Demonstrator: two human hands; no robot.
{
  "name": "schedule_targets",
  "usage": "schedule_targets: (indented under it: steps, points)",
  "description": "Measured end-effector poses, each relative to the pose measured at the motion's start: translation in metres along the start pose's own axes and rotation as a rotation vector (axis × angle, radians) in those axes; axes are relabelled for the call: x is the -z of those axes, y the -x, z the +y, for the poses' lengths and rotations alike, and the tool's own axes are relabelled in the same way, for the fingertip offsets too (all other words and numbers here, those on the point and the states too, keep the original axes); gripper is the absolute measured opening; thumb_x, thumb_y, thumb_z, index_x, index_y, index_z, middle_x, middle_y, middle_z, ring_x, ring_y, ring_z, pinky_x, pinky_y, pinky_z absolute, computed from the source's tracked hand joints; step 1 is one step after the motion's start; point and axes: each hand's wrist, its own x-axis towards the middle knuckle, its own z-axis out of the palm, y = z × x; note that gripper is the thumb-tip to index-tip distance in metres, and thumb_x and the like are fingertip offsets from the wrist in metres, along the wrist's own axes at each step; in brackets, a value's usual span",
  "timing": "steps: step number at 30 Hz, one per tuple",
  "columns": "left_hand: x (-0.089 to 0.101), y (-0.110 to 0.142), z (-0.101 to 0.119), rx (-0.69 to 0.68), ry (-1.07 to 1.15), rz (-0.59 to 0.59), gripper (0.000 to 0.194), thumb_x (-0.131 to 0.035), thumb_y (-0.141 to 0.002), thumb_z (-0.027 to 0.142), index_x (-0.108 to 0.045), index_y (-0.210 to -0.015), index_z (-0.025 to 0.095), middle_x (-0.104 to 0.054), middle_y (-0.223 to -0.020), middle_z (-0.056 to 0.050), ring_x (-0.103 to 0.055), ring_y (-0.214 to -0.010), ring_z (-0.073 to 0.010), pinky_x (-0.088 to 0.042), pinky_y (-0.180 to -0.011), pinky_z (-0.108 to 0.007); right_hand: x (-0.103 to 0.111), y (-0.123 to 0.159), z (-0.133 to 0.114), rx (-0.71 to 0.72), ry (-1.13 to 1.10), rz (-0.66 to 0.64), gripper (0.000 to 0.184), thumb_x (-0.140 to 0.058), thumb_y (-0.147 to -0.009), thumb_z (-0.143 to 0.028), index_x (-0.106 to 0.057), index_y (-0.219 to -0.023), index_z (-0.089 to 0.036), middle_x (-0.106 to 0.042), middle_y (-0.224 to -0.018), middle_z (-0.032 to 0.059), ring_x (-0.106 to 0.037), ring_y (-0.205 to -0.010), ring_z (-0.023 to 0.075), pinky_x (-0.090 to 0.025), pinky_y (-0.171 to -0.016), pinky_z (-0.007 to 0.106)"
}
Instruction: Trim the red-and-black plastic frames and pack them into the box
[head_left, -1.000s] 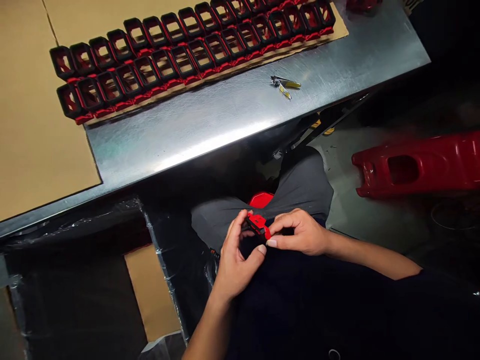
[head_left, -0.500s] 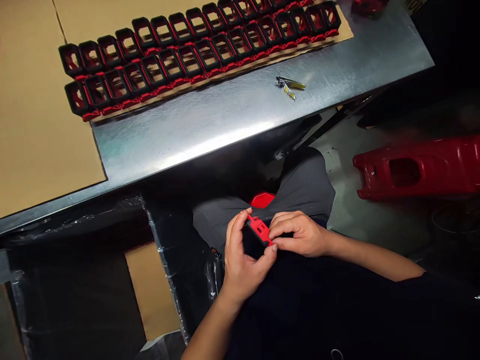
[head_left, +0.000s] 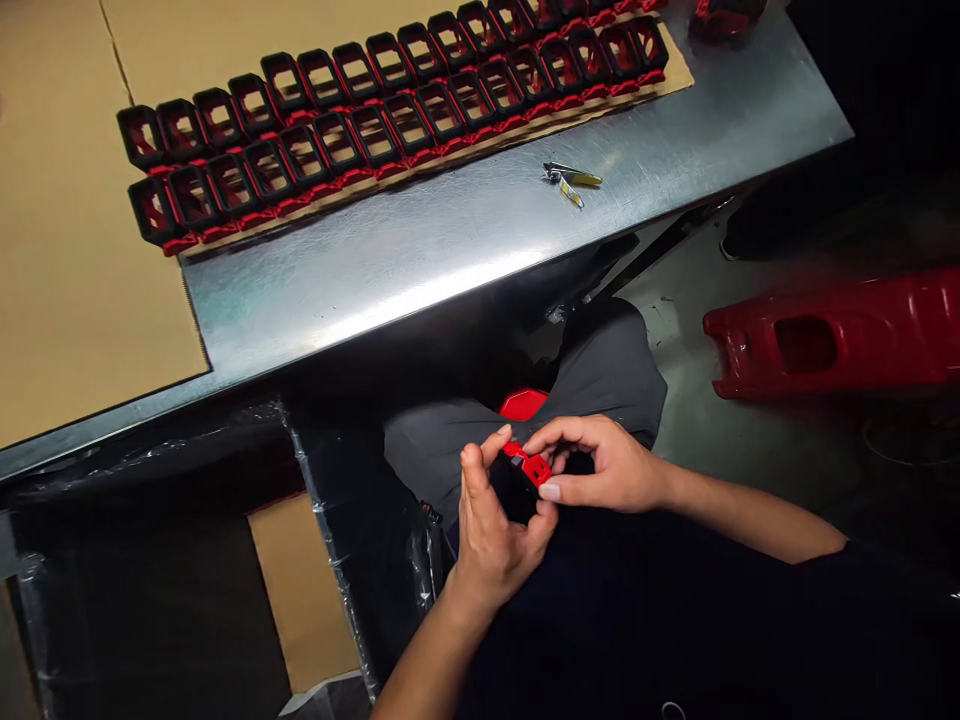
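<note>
A small red and black plastic part point(head_left: 535, 468) is held between my two hands above my lap. Its red face, with small dark slots, is turned up; its black side is hard to make out against the dark clothing. My left hand point(head_left: 495, 535) is cupped around the left side, fingertips at the part's upper end and thumb near the lower end. From the right, my right hand point(head_left: 607, 465) pinches the part between thumb and bent fingers. Two rows of red parts with black rectangular rims point(head_left: 371, 135) stand on cardboard on the table.
A nail clipper with yellow on its levers point(head_left: 571, 180) lies on the metal table point(head_left: 450, 215). Cardboard point(head_left: 82, 300) covers the table's left side. A red plastic stool point(head_left: 832, 335) lies to the right on the floor. Black plastic sheeting point(head_left: 150, 580) hangs at lower left.
The part has turned in my hands, and its red face now sits at a different angle. My right index finger has moved farther up along it. My left hand has shifted slightly right.
</note>
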Motion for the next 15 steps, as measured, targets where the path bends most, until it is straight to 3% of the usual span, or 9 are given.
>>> schedule_targets:
  steps: [5, 9, 15]
  points:
    - [-0.003, 0.002, -0.005, -0.117, -0.024, 0.025, 0.108, -0.073, -0.084, 0.017, 0.003, -0.161, 0.012, -0.058, -0.136, -0.025, -0.060, -0.127, -0.0273, -0.059, -0.096, -0.047, -0.007, -0.002, 0.002, 0.042, 0.067, 0.016, 0.028, -0.083, -0.076, -0.029, -0.075, -0.100, -0.016, -0.072, -0.079, 0.0011, -0.065, -0.069, 0.0120, -0.054, -0.065, 0.022]
    - [-0.004, 0.003, -0.008, -0.168, -0.055, 0.058, 0.107, -0.073, -0.084, 0.015, 0.001, -0.162, 0.017, -0.061, -0.133, -0.022, -0.063, -0.122, -0.0258, -0.060, -0.093, -0.048, -0.005, -0.001, 0.007, 0.110, 0.111, -0.009, 0.017, -0.081, -0.080, -0.027, -0.075, -0.092, -0.016, -0.069, -0.074, -0.0002, -0.061, -0.065, 0.0110, -0.052, -0.063, 0.022]
    - [-0.002, 0.003, -0.013, -0.287, -0.100, 0.131, 0.112, -0.075, -0.080, 0.011, 0.000, -0.162, 0.023, -0.066, -0.117, -0.010, -0.065, -0.110, -0.0195, -0.063, -0.085, -0.038, 0.002, 0.002, 0.014, 0.142, -0.025, -0.099, 0.023, -0.079, -0.082, -0.023, -0.075, -0.104, -0.017, -0.071, -0.091, 0.0044, -0.066, -0.077, 0.0123, -0.058, -0.070, 0.023]
